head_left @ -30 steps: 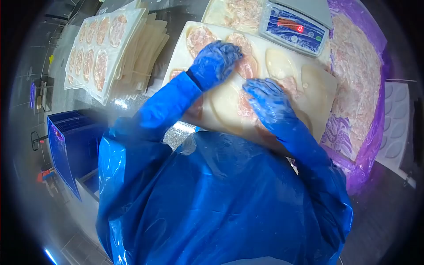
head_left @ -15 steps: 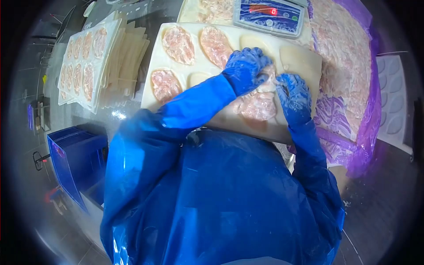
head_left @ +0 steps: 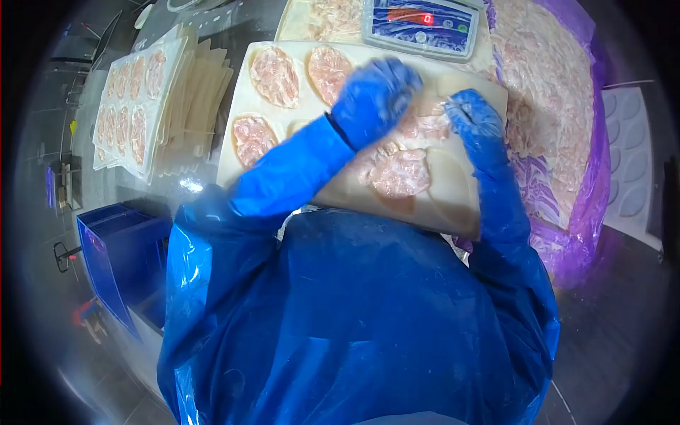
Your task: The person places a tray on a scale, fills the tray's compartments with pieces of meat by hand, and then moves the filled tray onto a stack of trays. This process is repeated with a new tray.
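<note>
Both gloved hands work over the white tray (head_left: 244,113): left hand (head_left: 374,99), blurred, fingers curled down on pink meat (head_left: 425,126) in a back-row hollow, right hand (head_left: 473,120) pinching the same portion at its far edge; whether either truly grips it I cannot tell. Judgement: press the meat flat within the hollow's rim, keeping it off the next hollow. Count: three filled hollows left of the hands, one nearer portion (head_left: 400,173), one scale (head_left: 421,25), one filled tray (head_left: 134,99) on the stack at left.

Scale (head_left: 419,27) display: red digit "0"; other print on scale too small to read
</note>
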A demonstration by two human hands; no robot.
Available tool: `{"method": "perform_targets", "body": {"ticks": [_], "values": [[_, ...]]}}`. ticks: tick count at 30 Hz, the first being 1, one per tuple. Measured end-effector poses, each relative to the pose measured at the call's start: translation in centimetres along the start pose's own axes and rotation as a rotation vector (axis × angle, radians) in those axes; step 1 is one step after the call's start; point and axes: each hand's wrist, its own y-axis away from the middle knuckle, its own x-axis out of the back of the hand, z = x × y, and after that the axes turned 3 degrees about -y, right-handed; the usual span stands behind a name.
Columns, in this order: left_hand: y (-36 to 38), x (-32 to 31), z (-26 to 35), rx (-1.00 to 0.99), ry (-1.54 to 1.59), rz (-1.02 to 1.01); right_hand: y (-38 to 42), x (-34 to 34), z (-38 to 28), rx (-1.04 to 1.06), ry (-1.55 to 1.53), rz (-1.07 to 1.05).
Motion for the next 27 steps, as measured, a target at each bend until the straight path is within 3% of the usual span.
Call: {"method": "perform_targets", "body": {"ticks": [1, 3, 5, 7, 9, 10, 12, 13, 15, 17, 19, 22, 23, 25, 27], "values": [[0.9, -1.1, 0.6, 0.106, 0.432, -0.160, 0.2, 0.3, -0.3, -0.002, 0.002, -0.008], [3.5, -3.7, 1.0, -0.110, -0.404, -0.327, 0.7, 0.8, -0.8, -0.171, -0.059, -0.029], [3.7, -3.1, -0.9, -0.140, -0.523, -0.326, 0.5, 1.8, 0.2, -0.187, -0.153, -0.048], [3.3, -1.7, -3.9, -0.154, -0.388, -0.405, 0.6, 2.1, 0.7, -0.209, -0.249, -0.058], [2.5, -0.6, -4.6, -0.125, -0.294, -0.430, 0.4, 1.6, 0.5, -0.086, -0.065, -0.049], [2.1, 0.0, -3.6, -0.153, -0.393, -0.322, 0.1, 1.0, 0.0, -0.081, -0.067, -0.052], [2.3, -0.1, -0.2, -0.109, -0.577, -0.210, -0.1, -0.4, -1.2, 0.322, 0.356, 0.081], [2.7, -1.0, 0.0, -0.159, -0.553, -0.305, -0.4, -0.5, -0.9, 0.320, 0.356, 0.079], [3.6, -2.7, -1.3, -0.194, -0.361, -0.333, -1.2, -0.5, 0.2, 0.598, 0.681, -0.126], [3.1, -1.7, -2.9, -0.128, -0.476, -0.403, -1.4, -0.5, 0.7, 0.609, 0.553, -0.135], [2.3, -0.5, -3.4, -0.133, -0.426, -0.393, -0.6, -0.5, -0.4, 0.295, 0.440, -0.180], [2.6, -1.4, -1.5, -0.094, -0.628, -0.269, -0.5, -0.6, -0.3, 0.321, 0.336, -0.148], [2.7, -1.8, 0.0, -0.044, -0.592, -0.366, -0.2, -0.6, -0.4, 0.322, 0.335, -0.154], [3.5, -2.6, -1.1, -0.025, -0.249, -0.308, 0.2, -0.1, -0.6, 0.287, 0.400, -0.101], [3.9, -2.1, -1.2, -0.020, -0.252, -0.305, 1.0, 1.5, 1.8, 0.307, 0.425, -0.094]]}}
